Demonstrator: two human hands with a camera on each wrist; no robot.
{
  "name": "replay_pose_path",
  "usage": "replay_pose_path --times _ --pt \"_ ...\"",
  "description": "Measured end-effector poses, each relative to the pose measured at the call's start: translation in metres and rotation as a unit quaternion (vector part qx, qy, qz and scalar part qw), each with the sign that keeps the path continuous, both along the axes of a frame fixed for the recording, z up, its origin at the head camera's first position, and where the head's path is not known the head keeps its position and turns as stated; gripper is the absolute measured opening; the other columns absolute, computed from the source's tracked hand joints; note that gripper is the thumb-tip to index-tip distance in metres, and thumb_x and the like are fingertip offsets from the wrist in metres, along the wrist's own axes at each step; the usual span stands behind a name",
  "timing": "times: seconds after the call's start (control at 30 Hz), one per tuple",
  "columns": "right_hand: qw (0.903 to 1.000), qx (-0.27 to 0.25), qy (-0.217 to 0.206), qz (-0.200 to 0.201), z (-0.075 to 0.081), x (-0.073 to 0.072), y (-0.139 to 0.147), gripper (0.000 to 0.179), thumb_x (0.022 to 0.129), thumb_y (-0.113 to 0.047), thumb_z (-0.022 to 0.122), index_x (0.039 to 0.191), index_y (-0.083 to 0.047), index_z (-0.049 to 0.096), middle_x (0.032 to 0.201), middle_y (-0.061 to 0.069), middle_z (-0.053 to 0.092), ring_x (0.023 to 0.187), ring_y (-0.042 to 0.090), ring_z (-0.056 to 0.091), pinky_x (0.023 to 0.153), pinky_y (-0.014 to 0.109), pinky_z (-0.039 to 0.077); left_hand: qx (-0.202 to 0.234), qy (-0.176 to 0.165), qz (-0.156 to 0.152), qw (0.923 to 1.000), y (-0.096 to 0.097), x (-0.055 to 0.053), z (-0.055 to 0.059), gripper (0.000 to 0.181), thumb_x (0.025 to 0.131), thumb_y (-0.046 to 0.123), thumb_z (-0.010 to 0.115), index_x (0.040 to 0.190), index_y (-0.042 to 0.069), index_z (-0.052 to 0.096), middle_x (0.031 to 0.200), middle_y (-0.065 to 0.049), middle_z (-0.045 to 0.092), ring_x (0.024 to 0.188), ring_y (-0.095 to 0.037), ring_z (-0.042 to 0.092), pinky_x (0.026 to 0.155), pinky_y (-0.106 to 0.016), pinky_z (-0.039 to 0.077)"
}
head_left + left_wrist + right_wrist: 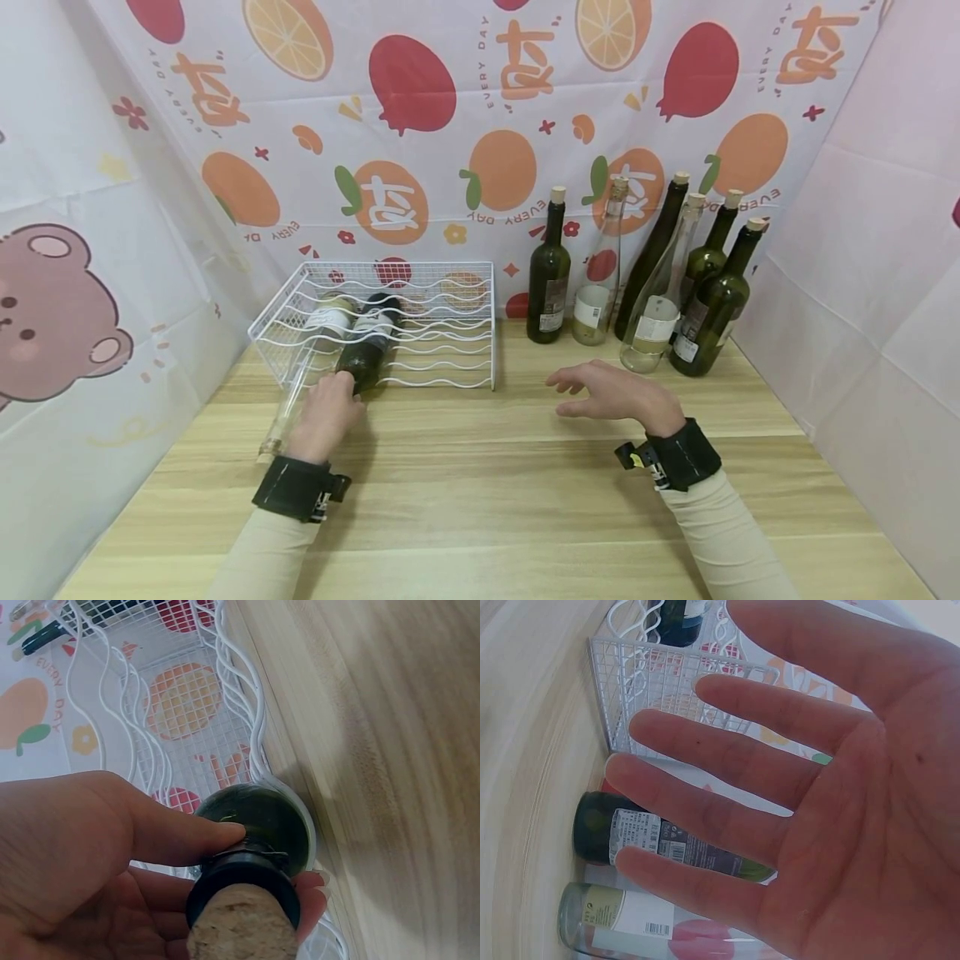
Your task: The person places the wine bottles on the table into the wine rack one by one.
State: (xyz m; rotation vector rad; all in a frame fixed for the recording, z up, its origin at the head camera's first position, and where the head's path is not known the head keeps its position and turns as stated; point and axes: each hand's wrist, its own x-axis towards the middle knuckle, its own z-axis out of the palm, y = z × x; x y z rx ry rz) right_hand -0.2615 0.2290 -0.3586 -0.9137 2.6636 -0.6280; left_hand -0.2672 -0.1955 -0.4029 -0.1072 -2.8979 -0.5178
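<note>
My left hand grips the neck of a dark green wine bottle that lies in the white wire wine rack. In the left wrist view, the thumb and fingers are round the neck just behind its cork. Beside it, in the rack's left side, lies a clear glass bottle, its corked neck sticking out towards me past my left hand. My right hand hovers over the table with fingers spread and holds nothing. A dark green bottle stands beyond it.
On the right, several corked bottles stand close together at the back, among them a clear bottle and a dark green bottle. A printed cloth hangs behind the wooden table, with cloth on both sides too.
</note>
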Motion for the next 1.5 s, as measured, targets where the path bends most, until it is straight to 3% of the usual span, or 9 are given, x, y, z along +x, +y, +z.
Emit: replay_pose_path --times 0.43,0.67,1.1,1.5 --pt "1.0000 0.001 0.006 0.003 0.0012 0.0013 -0.0020 0.045 0.095 -0.032 0.065 0.135 -0.011 0.059 0.125 0.009 0.067 0.114 0.026 0.063 0.093 0.043 0.051 0.014 -0.007 0.013 0.9998 0.0007 -0.0018 -0.0008 0.008 0.077 0.001 0.062 0.078 -0.006 0.060 0.075 -0.026 0.062 0.062 -0.035 0.057 0.051 -0.046 0.044" --pt "1.0000 -0.002 0.004 0.003 0.0007 0.0025 -0.0023 0.046 0.095 -0.033 0.065 0.135 -0.011 0.059 0.125 0.009 0.067 0.114 0.026 0.063 0.093 0.043 0.051 0.012 0.006 0.020 0.9997 0.0001 -0.0034 -0.0026 0.012 0.076 0.001 0.063 0.081 -0.009 0.061 0.079 -0.032 0.063 0.064 -0.040 0.060 0.053 -0.050 0.046" --pt "0.9999 0.001 0.010 0.008 0.0004 0.0005 -0.0027 0.045 0.095 -0.032 0.065 0.134 -0.011 0.059 0.124 0.010 0.067 0.113 0.027 0.063 0.094 0.042 0.051 0.017 0.025 0.019 0.9994 -0.0032 -0.0059 -0.0040 0.013 0.072 0.002 0.067 0.076 -0.007 0.058 0.077 -0.030 0.063 0.062 -0.037 0.058 0.052 -0.049 0.045" --pt "0.9999 -0.005 0.005 0.008 -0.0002 0.0016 -0.0024 0.045 0.095 -0.031 0.065 0.134 -0.011 0.059 0.124 0.010 0.067 0.115 0.032 0.062 0.093 0.043 0.051 0.002 -0.004 0.031 0.9995 -0.0006 -0.0031 0.0006 0.016 0.076 0.005 0.064 0.080 -0.010 0.061 0.080 -0.031 0.063 0.063 -0.037 0.059 0.050 -0.048 0.045"
